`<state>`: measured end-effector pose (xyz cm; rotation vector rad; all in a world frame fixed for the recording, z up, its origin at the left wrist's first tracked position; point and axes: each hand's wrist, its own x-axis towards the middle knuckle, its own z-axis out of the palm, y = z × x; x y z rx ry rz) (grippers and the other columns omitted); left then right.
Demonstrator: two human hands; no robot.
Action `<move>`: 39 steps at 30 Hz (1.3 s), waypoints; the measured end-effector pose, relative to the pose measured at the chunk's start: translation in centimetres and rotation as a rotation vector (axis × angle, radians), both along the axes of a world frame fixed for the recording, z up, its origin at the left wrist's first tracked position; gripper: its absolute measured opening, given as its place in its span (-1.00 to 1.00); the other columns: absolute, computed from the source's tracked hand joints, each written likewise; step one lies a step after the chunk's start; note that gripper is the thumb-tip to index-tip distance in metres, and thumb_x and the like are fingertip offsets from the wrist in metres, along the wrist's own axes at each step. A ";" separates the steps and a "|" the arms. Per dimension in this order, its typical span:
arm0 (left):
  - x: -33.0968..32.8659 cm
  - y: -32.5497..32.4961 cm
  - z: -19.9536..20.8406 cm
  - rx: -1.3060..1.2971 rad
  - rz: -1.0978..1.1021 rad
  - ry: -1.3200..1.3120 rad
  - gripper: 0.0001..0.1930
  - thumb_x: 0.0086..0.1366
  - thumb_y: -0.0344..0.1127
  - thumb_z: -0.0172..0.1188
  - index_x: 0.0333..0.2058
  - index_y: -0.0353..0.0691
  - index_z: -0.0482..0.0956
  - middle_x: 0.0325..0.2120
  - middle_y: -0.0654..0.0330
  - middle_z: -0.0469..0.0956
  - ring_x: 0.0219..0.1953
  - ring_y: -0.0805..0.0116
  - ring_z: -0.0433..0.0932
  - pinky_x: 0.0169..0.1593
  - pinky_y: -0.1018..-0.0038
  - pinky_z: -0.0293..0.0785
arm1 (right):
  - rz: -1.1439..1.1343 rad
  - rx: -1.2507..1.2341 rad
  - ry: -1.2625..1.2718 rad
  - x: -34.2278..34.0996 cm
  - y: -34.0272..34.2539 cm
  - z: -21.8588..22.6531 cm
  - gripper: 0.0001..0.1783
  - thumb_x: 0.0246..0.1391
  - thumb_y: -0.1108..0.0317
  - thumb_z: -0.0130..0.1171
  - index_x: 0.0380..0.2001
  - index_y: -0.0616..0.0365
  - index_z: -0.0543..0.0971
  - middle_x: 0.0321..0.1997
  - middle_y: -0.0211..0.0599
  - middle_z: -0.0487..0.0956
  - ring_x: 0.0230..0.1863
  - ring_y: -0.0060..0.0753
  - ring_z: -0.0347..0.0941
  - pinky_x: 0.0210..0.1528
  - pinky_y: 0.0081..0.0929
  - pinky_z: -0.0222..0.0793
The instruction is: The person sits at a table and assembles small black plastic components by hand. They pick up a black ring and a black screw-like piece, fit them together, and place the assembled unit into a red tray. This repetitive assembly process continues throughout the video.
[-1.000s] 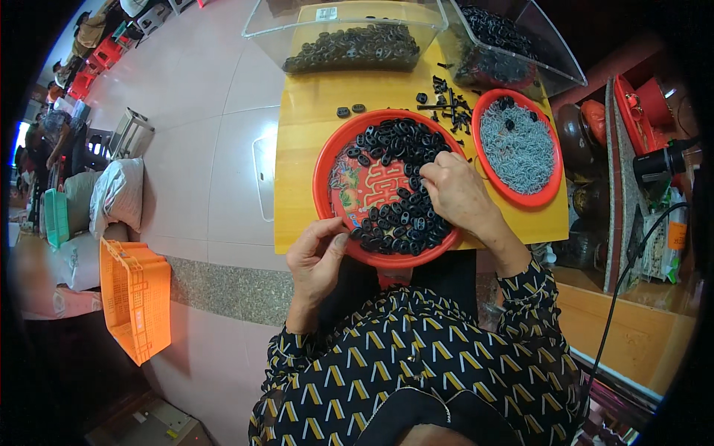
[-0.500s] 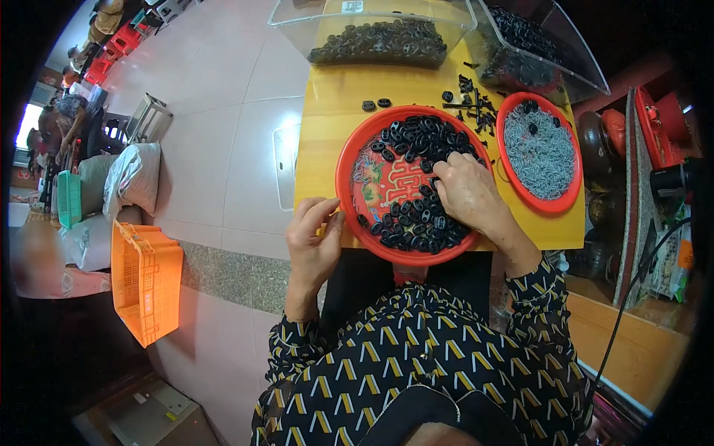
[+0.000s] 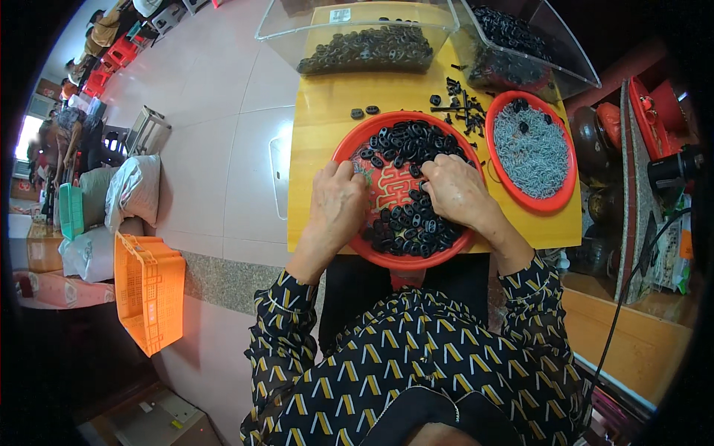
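A round red tray (image 3: 343, 152) with a printed floor holds heaps of small black oval pieces (image 3: 413, 232), which appear to have two holes each. My left hand (image 3: 340, 199) is over the tray's left rim, its fingers curled inward; whatever they hold is hidden. Toward the tray's right half, my right hand (image 3: 455, 192) has its fingertips pinched together among the black pieces. A black oval piece shows right at those fingertips, but I cannot make out what is inside the pinch.
A red oval tray (image 3: 571, 172) of grey screws stands to the right on the yellow table (image 3: 316, 97). Black bolt-like parts (image 3: 465, 108) lie between the trays. Clear bins (image 3: 357, 53) of black pieces are at the back. An orange crate (image 3: 151, 297) stands on the floor at left.
My left hand has moved up and right, from beside the tray to over its left side, and its fingers have curled in. The right hand has shifted slightly, still pinched.
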<state>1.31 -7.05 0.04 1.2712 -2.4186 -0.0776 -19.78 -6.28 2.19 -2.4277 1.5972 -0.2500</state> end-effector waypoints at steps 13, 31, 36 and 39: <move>-1.4 0.6 0.4 -0.047 0.027 -0.340 -0.80 -0.12 -0.32 0.11 -0.47 -0.24 0.40 -0.53 0.17 0.34 -0.37 0.26 0.32 -0.35 0.37 0.18 | 0.044 -0.020 -0.095 -0.1 0.5 -0.1 -0.86 -0.24 0.46 0.10 -0.54 0.28 0.41 -0.47 -0.03 0.41 -0.35 -0.02 0.35 -0.26 -0.23 0.27; -1.0 0.7 0.1 -0.041 -0.028 -0.072 -0.81 -0.09 -0.38 0.11 -0.44 -0.24 0.38 -0.53 0.10 0.36 -0.42 0.16 0.36 -0.34 0.32 0.27 | 0.057 -0.053 -0.387 0.4 1.6 -0.9 -0.85 -0.17 0.61 0.00 -0.42 0.27 0.36 -0.48 -0.09 0.34 -0.39 -0.01 0.33 -0.36 -0.25 0.25; -0.6 0.6 0.2 -0.023 -0.003 0.176 -0.74 -0.21 -0.51 0.13 -0.44 -0.29 0.37 -0.54 0.06 0.33 -0.45 0.09 0.34 -0.36 0.28 0.28 | 0.051 -0.129 -0.482 0.5 1.3 -0.7 -0.86 -0.17 0.63 -0.02 -0.44 0.28 0.38 -0.45 -0.08 0.35 -0.39 -0.02 0.34 -0.36 -0.29 0.27; -0.2 0.4 -0.1 -0.052 0.006 0.206 -0.69 -0.25 -0.55 0.13 -0.40 -0.31 0.38 -0.54 0.04 0.32 -0.45 0.07 0.33 -0.37 0.27 0.28 | 0.014 -0.121 -0.456 0.7 1.5 -1.1 -0.87 -0.17 0.63 -0.04 -0.45 0.28 0.37 -0.45 -0.08 0.34 -0.38 -0.02 0.34 -0.35 -0.29 0.26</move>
